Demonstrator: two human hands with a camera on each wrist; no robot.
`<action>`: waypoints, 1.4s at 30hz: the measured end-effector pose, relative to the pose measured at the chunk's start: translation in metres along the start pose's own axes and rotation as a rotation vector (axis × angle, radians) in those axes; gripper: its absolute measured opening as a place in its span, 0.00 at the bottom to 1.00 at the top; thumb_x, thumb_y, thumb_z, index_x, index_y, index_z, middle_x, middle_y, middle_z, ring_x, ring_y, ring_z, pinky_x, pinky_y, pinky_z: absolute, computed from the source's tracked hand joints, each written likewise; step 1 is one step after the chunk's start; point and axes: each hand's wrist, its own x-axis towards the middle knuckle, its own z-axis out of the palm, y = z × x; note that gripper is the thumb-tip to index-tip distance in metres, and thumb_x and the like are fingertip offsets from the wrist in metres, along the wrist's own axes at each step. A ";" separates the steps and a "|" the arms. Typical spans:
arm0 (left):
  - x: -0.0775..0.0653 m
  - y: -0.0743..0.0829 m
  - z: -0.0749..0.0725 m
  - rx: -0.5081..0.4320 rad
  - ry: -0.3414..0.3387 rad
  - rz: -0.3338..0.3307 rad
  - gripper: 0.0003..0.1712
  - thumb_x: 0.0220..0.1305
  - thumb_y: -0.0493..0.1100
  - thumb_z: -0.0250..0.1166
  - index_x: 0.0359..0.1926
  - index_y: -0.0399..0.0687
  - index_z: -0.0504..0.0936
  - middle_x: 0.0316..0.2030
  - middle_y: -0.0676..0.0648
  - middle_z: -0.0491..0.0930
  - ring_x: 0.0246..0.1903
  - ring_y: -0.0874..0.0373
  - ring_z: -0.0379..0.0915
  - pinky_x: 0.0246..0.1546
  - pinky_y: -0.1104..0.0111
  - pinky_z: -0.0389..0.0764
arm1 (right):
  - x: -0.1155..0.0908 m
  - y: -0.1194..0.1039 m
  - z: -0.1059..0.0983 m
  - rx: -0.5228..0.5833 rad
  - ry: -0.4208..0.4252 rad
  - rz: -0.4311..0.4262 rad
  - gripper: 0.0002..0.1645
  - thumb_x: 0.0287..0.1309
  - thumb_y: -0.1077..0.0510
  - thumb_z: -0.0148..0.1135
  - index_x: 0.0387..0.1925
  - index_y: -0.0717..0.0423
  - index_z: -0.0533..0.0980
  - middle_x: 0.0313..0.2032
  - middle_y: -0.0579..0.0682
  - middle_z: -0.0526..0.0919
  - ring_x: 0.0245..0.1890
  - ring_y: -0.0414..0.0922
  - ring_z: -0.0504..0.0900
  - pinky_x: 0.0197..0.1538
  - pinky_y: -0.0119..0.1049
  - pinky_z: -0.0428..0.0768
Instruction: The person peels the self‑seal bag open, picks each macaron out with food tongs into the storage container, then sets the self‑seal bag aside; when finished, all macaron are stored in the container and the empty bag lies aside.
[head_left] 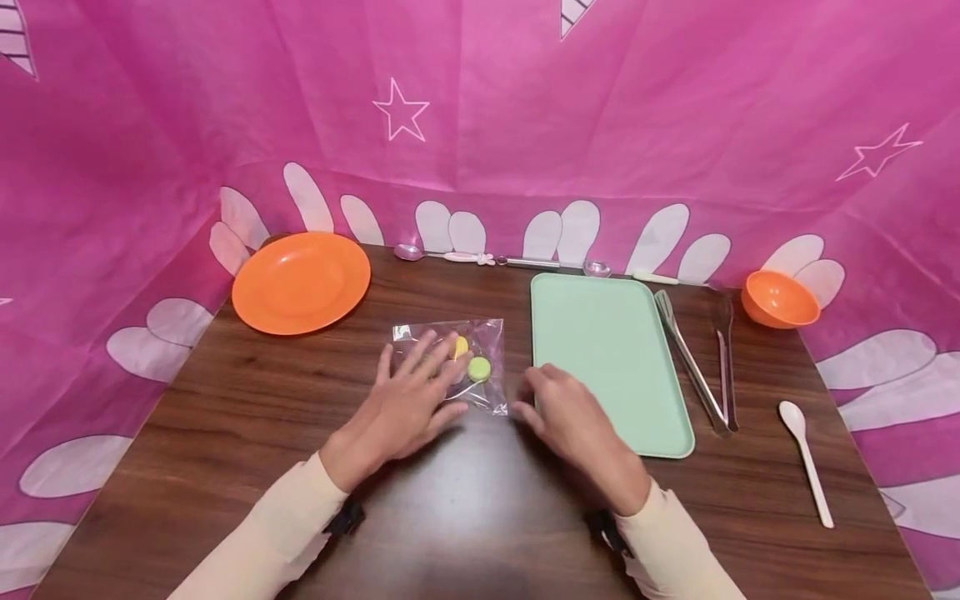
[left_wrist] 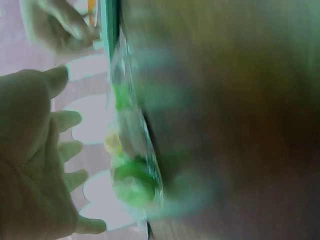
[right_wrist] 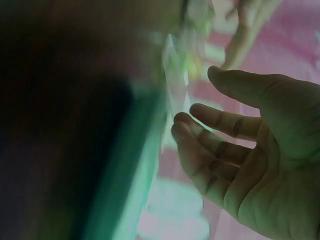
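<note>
A clear plastic bag [head_left: 491, 337] lies flat on the dark wooden table, with small round pieces in it. A light green piece [head_left: 479, 369] and a yellow piece [head_left: 461, 346] show through the film; others are partly hidden. Over the bag's left part my left hand [head_left: 408, 404] spreads its fingers; in the left wrist view they stand apart from the bag. Just right of the bag, by the left edge of a pale green tray [head_left: 611, 358], hovers my right hand [head_left: 573, 425]. Its fingers are loosely bent and hold nothing.
An orange plate [head_left: 302, 283] is at the back left, an orange bowl [head_left: 780, 298] at the back right. Metal tongs [head_left: 697, 367] lie right of the tray, and a white spoon [head_left: 806, 462] farther right. Several utensils, including a ladle [head_left: 596, 267], line the back edge before a pink cloth.
</note>
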 end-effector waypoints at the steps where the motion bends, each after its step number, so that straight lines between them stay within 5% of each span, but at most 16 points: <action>1: -0.002 0.003 0.001 0.001 -0.021 0.024 0.40 0.79 0.66 0.59 0.84 0.60 0.63 0.86 0.46 0.54 0.86 0.40 0.45 0.76 0.22 0.51 | 0.003 -0.006 0.005 -0.002 -0.018 -0.014 0.14 0.61 0.55 0.79 0.39 0.59 0.82 0.34 0.54 0.83 0.35 0.54 0.84 0.41 0.52 0.86; 12: -0.011 0.007 0.009 0.039 -0.150 0.041 0.36 0.77 0.66 0.61 0.79 0.61 0.71 0.85 0.46 0.58 0.85 0.38 0.48 0.76 0.25 0.57 | 0.013 -0.041 0.037 -0.260 0.040 0.006 0.23 0.53 0.49 0.85 0.35 0.65 0.84 0.30 0.58 0.82 0.29 0.56 0.86 0.35 0.51 0.88; 21: -0.012 0.007 0.012 0.056 -0.161 0.045 0.37 0.77 0.67 0.60 0.80 0.60 0.71 0.85 0.47 0.57 0.86 0.40 0.47 0.74 0.26 0.62 | 0.015 -0.045 0.041 -0.334 0.042 -0.025 0.10 0.57 0.60 0.78 0.29 0.63 0.85 0.29 0.57 0.83 0.27 0.55 0.85 0.32 0.50 0.86; 34: -0.006 0.001 0.013 0.091 -0.193 0.044 0.40 0.76 0.69 0.59 0.81 0.63 0.67 0.86 0.49 0.55 0.86 0.41 0.44 0.72 0.27 0.66 | 0.020 -0.039 0.037 -0.284 -0.115 -0.045 0.03 0.60 0.67 0.70 0.32 0.67 0.84 0.36 0.62 0.82 0.33 0.58 0.83 0.39 0.53 0.88; 42: -0.006 -0.002 0.013 0.054 -0.207 0.046 0.39 0.78 0.67 0.59 0.82 0.64 0.66 0.87 0.49 0.53 0.87 0.41 0.42 0.73 0.27 0.64 | 0.017 -0.030 0.029 -0.169 -0.152 0.046 0.05 0.60 0.67 0.68 0.35 0.68 0.82 0.36 0.61 0.81 0.37 0.60 0.84 0.46 0.55 0.88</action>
